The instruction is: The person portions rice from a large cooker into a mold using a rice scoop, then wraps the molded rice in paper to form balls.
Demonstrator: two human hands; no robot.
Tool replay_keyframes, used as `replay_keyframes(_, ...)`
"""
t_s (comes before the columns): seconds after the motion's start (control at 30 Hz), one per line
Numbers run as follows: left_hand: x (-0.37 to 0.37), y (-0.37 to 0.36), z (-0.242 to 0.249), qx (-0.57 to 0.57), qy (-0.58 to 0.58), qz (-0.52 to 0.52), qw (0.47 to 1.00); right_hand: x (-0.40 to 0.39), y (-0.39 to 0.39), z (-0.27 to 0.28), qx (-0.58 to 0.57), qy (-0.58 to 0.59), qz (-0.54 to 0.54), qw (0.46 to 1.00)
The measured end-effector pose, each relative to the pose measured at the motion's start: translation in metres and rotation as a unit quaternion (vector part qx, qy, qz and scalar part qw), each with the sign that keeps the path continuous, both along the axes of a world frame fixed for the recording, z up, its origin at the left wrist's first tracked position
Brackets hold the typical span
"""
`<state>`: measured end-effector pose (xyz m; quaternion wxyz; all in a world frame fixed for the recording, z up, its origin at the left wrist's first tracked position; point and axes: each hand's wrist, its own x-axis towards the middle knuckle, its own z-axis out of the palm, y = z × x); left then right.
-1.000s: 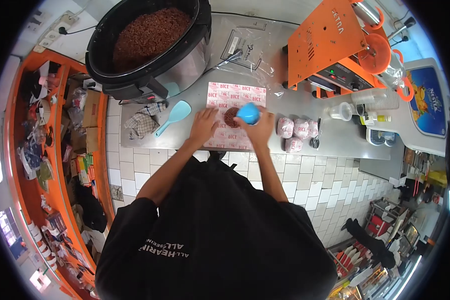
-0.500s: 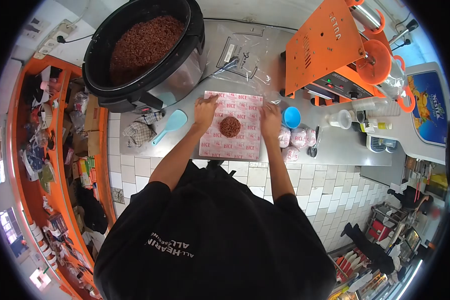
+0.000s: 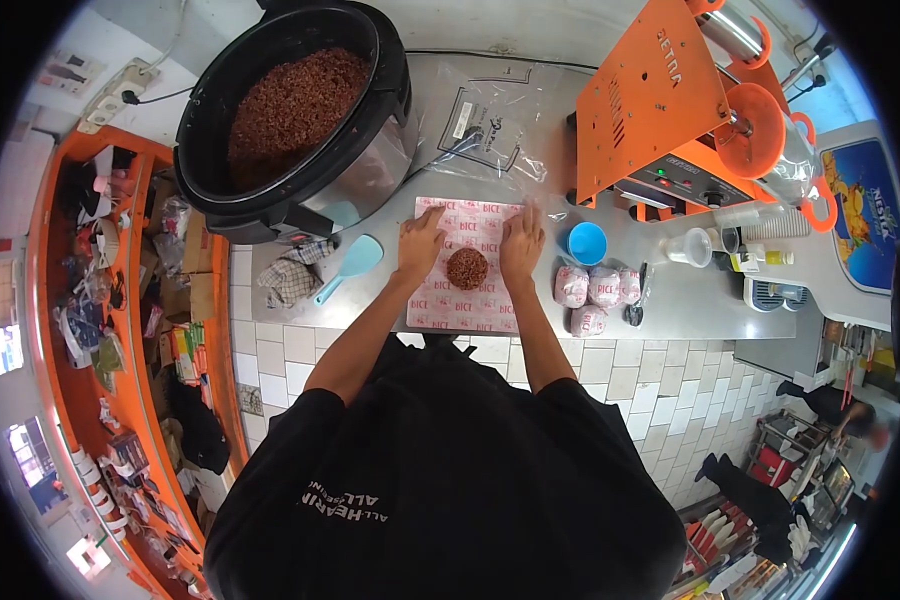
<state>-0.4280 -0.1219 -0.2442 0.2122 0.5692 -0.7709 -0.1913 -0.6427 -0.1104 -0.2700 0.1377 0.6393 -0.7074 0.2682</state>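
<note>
A sheet of pink-and-white printed wrapping paper (image 3: 448, 313) lies flat on the steel counter in front of me. On its middle sits a round mound of reddish-brown rice (image 3: 467, 269). My left hand (image 3: 421, 243) rests on the upper left part of the paper with its fingers stretched out. Across from it, my right hand (image 3: 522, 246) lies along the upper right edge, fingers extended as well. Neither hand touches the rice. Just right of my right hand are a blue cup (image 3: 587, 243) and several wrapped bundles (image 3: 604, 287) in the same printed paper.
A large rice cooker (image 3: 360, 165) full of rice stands at the back left. Near it lie a light-blue rice paddle (image 3: 353, 266) and a checked cloth (image 3: 292, 275). Clear plastic packaging (image 3: 490, 125) is behind the paper. An orange cup-sealing machine (image 3: 660, 110) occupies the right.
Both hands have moved inward from the paper's outer edges onto its upper part, closer to the rice. The view has shifted slightly; the rice mound stays on the paper.
</note>
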Motion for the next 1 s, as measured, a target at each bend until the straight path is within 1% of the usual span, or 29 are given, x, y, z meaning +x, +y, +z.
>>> replay_keyframes(0.03,-0.001,-0.001,-0.002,-0.008,0.014,0.002,1.0,-0.001,0.001,-0.003,-0.002,-0.002,-0.002,1.0)
replay_keyframes(0.07,-0.003,-0.001,-0.004,-0.008,0.012,0.001,1.0,-0.001,0.005,-0.006,-0.011,-0.04,0.023,0.999)
replay_keyframes(0.1,-0.004,0.0,-0.005,-0.043,-0.013,0.02,0.999,-0.001,0.01,-0.006,-0.018,-0.08,0.048,0.996)
replay_keyframes(0.13,-0.004,-0.002,-0.006,-0.081,-0.037,0.039,0.995,-0.001,0.011,-0.005,-0.018,-0.083,0.046,0.995)
replay_keyframes(0.17,-0.003,-0.002,-0.006,-0.08,-0.04,0.037,0.995,-0.003,0.015,-0.004,0.015,-0.109,0.061,0.992)
replay_keyframes(0.2,-0.002,-0.002,-0.006,-0.037,-0.034,0.033,0.998,-0.005,0.018,-0.005,0.047,-0.134,0.075,0.987)
replay_keyframes(0.23,-0.002,-0.003,-0.005,0.004,-0.027,0.03,0.999,-0.005,0.02,-0.004,0.045,-0.135,0.073,0.987)
replay_keyframes(0.27,-0.003,-0.007,-0.003,-0.001,-0.028,0.029,0.999,-0.003,0.018,-0.004,0.05,-0.144,0.078,0.985)
replay_keyframes(0.33,-0.003,-0.007,0.003,0.006,-0.028,-0.022,0.999,0.005,0.018,0.005,0.054,-0.155,0.083,0.983)
replay_keyframes(0.37,-0.007,-0.011,0.005,0.004,-0.029,-0.022,0.999,0.008,0.018,0.009,0.08,-0.179,0.054,0.979)
replay_keyframes(0.4,-0.015,-0.013,0.01,-0.022,-0.023,-0.042,0.999,0.009,0.02,0.017,0.108,-0.202,0.024,0.973)
replay_keyframes(0.43,-0.022,-0.017,0.016,-0.05,-0.016,-0.061,0.997,0.006,0.021,0.022,0.108,-0.202,0.023,0.973)
replay_keyframes(0.47,-0.029,-0.025,0.022,-0.051,-0.014,-0.062,0.997,0.003,0.02,0.027,0.153,-0.167,0.034,0.973)
replay_keyframes(0.5,-0.034,-0.034,0.029,-0.089,-0.049,-0.137,0.985,-0.001,0.021,0.034,0.198,-0.132,0.045,0.97)
replay_keyframes(0.53,-0.038,-0.043,0.033,-0.126,-0.083,-0.21,0.966,-0.005,0.022,0.046,0.199,-0.131,0.045,0.97)
replay_keyframes(0.57,-0.039,-0.056,0.04,-0.127,-0.082,-0.209,0.966,-0.012,0.019,0.059,0.17,-0.114,0.06,0.977)
replay_keyframes(0.6,-0.039,-0.071,0.046,0.047,-0.131,-0.268,0.953,-0.019,0.015,0.067,0.142,-0.096,0.076,0.982)
replay_keyframes(0.63,-0.036,-0.083,0.042,0.221,-0.175,-0.318,0.905,-0.033,0.008,0.062,0.179,-0.096,0.091,0.975)
replay_keyframes(0.67,-0.028,-0.095,0.037,0.223,-0.174,-0.317,0.906,-0.046,0.002,0.057,0.181,-0.095,0.092,0.975)
replay_keyframes(0.7,-0.015,-0.108,0.018,0.217,-0.215,-0.289,0.907,-0.059,-0.006,0.051,0.265,-0.228,0.118,0.929)
replay_keyframes(0.73,-0.002,-0.112,0.007,0.209,-0.258,-0.262,0.906,-0.069,-0.011,0.047,0.341,-0.357,0.139,0.858)
replay_keyframes(0.77,0.012,-0.11,0.004,0.21,-0.258,-0.264,0.905,-0.077,-0.013,0.044,0.342,-0.325,0.163,0.867)
replay_keyframes(0.8,0.024,-0.11,0.003,0.289,-0.133,-0.212,0.924,-0.077,-0.01,0.04,0.341,-0.326,0.161,0.867)
replay_keyframes(0.83,0.029,-0.109,0.006,0.36,-0.006,-0.155,0.92,-0.074,-0.008,0.035,0.312,-0.485,0.125,0.808)
replay_keyframes(0.87,0.029,-0.096,0.004,0.36,-0.005,-0.155,0.92,-0.071,-0.004,0.03,0.274,-0.628,0.085,0.723)
replay_keyframes(0.9,0.027,-0.066,0.006,0.357,0.179,-0.063,0.915,-0.065,0.004,0.033,0.276,-0.628,0.084,0.723)
replay_keyframes(0.93,0.027,-0.036,0.007,0.341,0.356,0.035,0.87,-0.055,0.016,0.041,0.236,-0.669,0.071,0.701)
replay_keyframes(0.97,0.028,-0.01,0.009,0.341,0.363,0.055,0.865,-0.051,0.028,0.046,0.195,-0.707,0.058,0.677)
replay_keyframes(1.0,0.03,0.01,0.011,0.341,0.37,0.075,0.861,-0.052,0.036,0.042,0.198,-0.706,0.055,0.677)
